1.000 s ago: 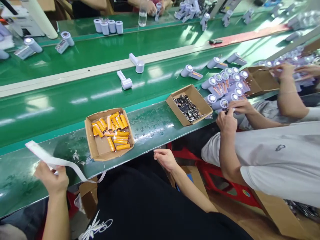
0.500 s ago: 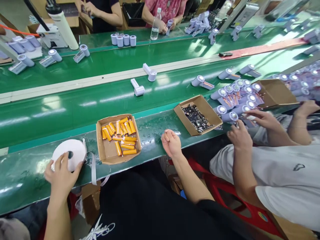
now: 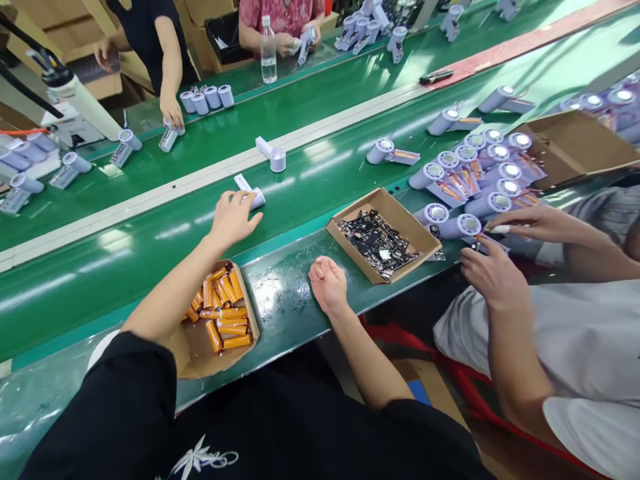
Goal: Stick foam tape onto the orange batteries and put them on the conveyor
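"What's the left hand (image 3: 233,219) doing?"
"It's hovering, fingers spread wide, by a lavender fan housing (image 3: 258,199) that's lying on the green belt (image 3: 325,190)."
"And the right hand (image 3: 329,285)?"
"Hanging curled near the circuit-board box (image 3: 413,230); whether it's holding anything, I can't tell."

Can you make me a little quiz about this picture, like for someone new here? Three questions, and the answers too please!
1. Which thing is the person's left hand nearest to?
a) the bottle
b) a lilac piece on the green belt
c) the red strip

2. True or false: the person's right hand is curled and outside the open box of small black parts.

3. Fill in the blank: the orange cylinders lie in a box made of ______.

Key: 1: b. 2: true. 3: cardboard.
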Demonstrator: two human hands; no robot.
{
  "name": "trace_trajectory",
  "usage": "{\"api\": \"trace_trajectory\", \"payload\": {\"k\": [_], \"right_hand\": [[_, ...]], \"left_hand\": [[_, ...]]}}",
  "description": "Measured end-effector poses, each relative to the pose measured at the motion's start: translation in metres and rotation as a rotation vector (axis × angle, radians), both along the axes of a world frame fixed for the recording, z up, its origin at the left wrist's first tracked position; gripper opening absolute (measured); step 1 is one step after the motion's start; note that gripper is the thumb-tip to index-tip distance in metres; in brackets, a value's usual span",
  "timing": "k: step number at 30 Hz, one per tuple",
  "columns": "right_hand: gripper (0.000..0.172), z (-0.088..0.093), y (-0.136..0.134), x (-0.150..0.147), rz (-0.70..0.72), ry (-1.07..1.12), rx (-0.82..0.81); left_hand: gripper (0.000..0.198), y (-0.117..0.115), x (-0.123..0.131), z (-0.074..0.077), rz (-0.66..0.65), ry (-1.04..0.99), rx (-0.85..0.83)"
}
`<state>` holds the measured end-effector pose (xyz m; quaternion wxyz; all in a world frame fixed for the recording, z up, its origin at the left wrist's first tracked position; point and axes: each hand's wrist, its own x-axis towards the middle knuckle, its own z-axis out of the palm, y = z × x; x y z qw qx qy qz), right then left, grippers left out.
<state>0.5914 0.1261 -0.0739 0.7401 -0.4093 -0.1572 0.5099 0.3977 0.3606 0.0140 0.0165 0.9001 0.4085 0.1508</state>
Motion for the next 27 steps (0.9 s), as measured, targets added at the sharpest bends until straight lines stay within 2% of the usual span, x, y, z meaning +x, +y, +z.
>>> {"api": "trace_trajectory", "payload": {"k": [2,4,6,7,8,10,12,16,18,19,21,23,25,27], "right_hand": [[0.038,0.002,0.001,0.001,-0.019,0.062,0.012],[0.036,0.004,0.000,0.002,-0.030,0.119,-0.007],[0.036,0.006,0.000,0.004,-0.037,0.181,-0.035],[0.036,0.007,0.000,0.005,-0.038,0.215,-0.048],[0.038,0.008,0.000,0.006,-0.037,0.250,-0.058],[0.043,0.009,0.001,0.010,-0.020,0.317,-0.066],[0.055,0.010,0.002,0.013,0.020,0.361,-0.053],[0.073,0.012,-0.001,0.011,0.153,0.347,0.014],[0.076,0.014,-0.004,0.008,0.194,0.326,0.043],[0.077,0.014,-0.005,0.007,0.202,0.319,0.054],[0.077,0.015,-0.007,0.006,0.206,0.322,0.062],[0.074,0.016,-0.007,0.005,0.194,0.337,0.053],[0.064,0.016,-0.007,0.005,0.150,0.337,0.035],[0.053,0.016,-0.007,0.003,0.090,0.297,0.016]], "left_hand": [[0.060,0.038,0.039,-0.016,0.004,0.023,-0.037],[0.051,0.063,0.062,-0.023,-0.022,0.037,-0.058],[0.037,0.072,0.069,-0.021,-0.059,0.037,-0.053],[0.033,0.069,0.068,-0.019,-0.073,0.031,-0.045],[0.031,0.061,0.064,-0.015,-0.090,0.020,-0.041],[0.032,0.031,0.048,-0.010,-0.142,-0.011,-0.045],[0.029,-0.015,0.028,-0.008,-0.212,-0.050,-0.098],[0.016,-0.110,-0.002,-0.006,-0.311,-0.045,-0.349],[0.016,-0.136,-0.003,0.000,-0.329,0.054,-0.422],[0.018,-0.141,0.000,0.005,-0.335,0.112,-0.447],[0.025,-0.135,0.009,0.018,-0.358,0.228,-0.493],[0.029,-0.110,0.026,0.029,-0.375,0.310,-0.531],[0.036,-0.068,0.053,0.034,-0.313,0.293,-0.482],[0.037,-0.015,0.092,0.031,-0.197,0.188,-0.349]]}}
